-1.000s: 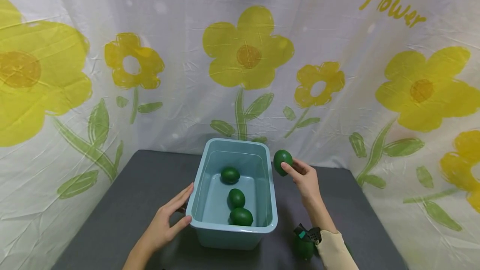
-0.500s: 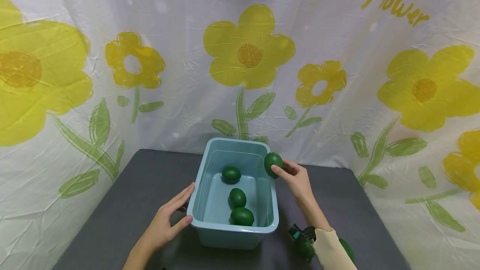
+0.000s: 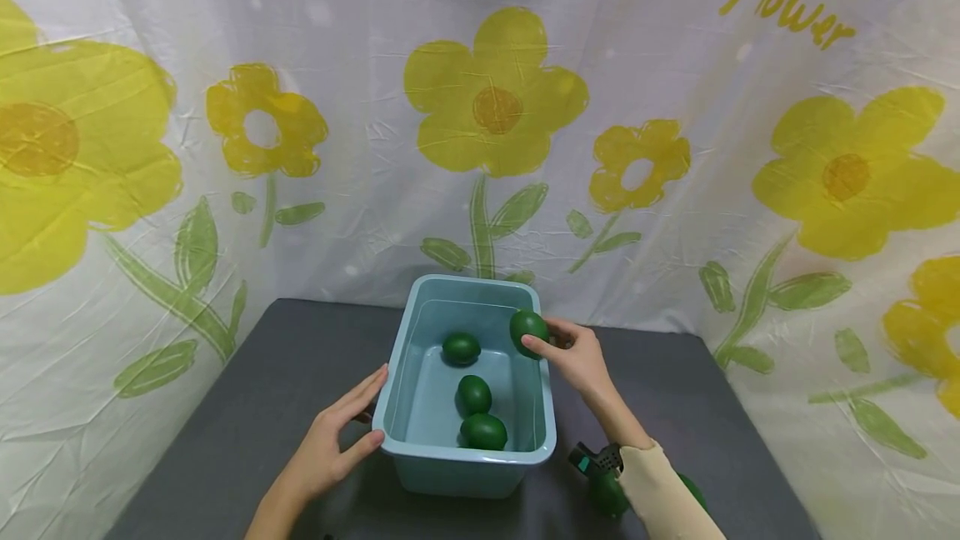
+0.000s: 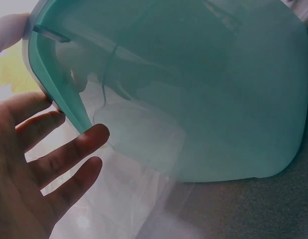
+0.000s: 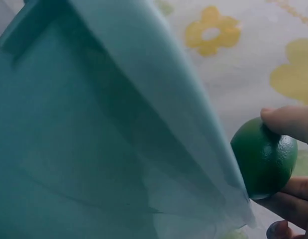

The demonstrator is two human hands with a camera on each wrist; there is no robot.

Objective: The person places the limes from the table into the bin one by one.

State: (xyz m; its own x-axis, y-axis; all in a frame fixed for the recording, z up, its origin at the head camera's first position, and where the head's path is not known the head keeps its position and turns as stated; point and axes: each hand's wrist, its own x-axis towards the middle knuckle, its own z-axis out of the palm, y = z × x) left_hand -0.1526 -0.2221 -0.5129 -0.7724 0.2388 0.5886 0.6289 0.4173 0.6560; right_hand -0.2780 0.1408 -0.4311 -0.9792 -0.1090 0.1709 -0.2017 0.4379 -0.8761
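A light blue plastic bin (image 3: 540,440) stands on the dark grey table (image 3: 247,407), with three green round fruits (image 3: 472,394) lying inside it. My right hand (image 3: 573,357) pinches a fourth green fruit (image 3: 527,331) over the bin's right rim; the right wrist view shows that fruit (image 5: 263,157) held in fingertips beside the bin wall (image 5: 144,99). My left hand (image 3: 333,440) rests with straight fingers against the bin's left front corner. In the left wrist view its fingers (image 4: 69,154) touch the bin's rim (image 4: 59,89).
More green fruits (image 3: 609,494) lie on the table near my right forearm, partly hidden by the sleeve. A white cloth with yellow flowers (image 3: 495,107) hangs right behind the table and around its sides.
My right hand has carried the green fruit leftward, from beside the bin's right side to over its rim. The left hand has stayed on the bin.
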